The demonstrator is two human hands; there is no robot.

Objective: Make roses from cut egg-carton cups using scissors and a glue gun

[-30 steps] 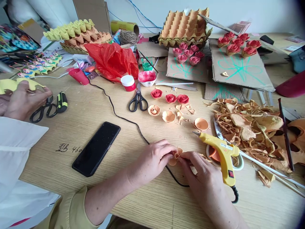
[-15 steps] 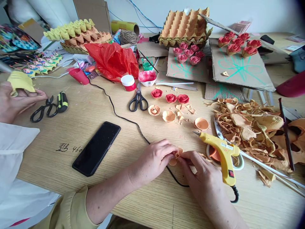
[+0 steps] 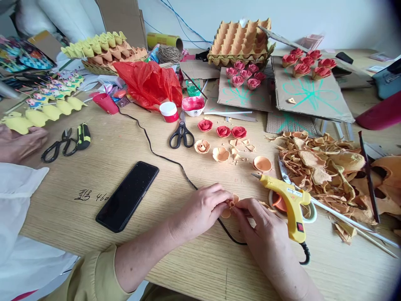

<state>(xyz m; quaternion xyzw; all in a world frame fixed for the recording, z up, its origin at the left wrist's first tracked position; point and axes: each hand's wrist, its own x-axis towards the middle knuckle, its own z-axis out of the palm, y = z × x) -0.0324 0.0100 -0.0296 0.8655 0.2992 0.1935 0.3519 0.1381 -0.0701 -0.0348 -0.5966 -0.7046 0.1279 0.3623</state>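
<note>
Between my two hands is a small unpainted paper-pulp flower [image 3: 232, 204] with orange-tan petals. My left hand [image 3: 205, 211] pinches it from the left, and the fingertips of my right hand [image 3: 266, 228] close on its right side. My fingers cover part of it. Just right of my right hand, a yellow hot glue gun [image 3: 290, 196] rests on a roll of tape [image 3: 310, 213], nozzle pointing left. Beyond my hands lie a tan pulp cup [image 3: 262, 164], an unpainted petal cup [image 3: 221, 154], an unpainted rose [image 3: 202, 146] and three red roses [image 3: 223, 132].
Pulp scraps [image 3: 322, 167] pile up at right beside scissors [image 3: 283, 171]. A phone [image 3: 127, 196], a black cable [image 3: 150, 146], black-handled scissors [image 3: 181, 136] and a paint bowl [image 3: 193, 106] lie around. Cardboard [image 3: 310, 94] bears red roses. At left, a co-worker's hand [image 3: 21, 144] holds a yellow egg-tray strip [image 3: 46, 115].
The co-worker's yellow egg-tray piece has turned and now shows as a long strip. My hands keep the flower in nearly the same place. The view has shifted slightly.
</note>
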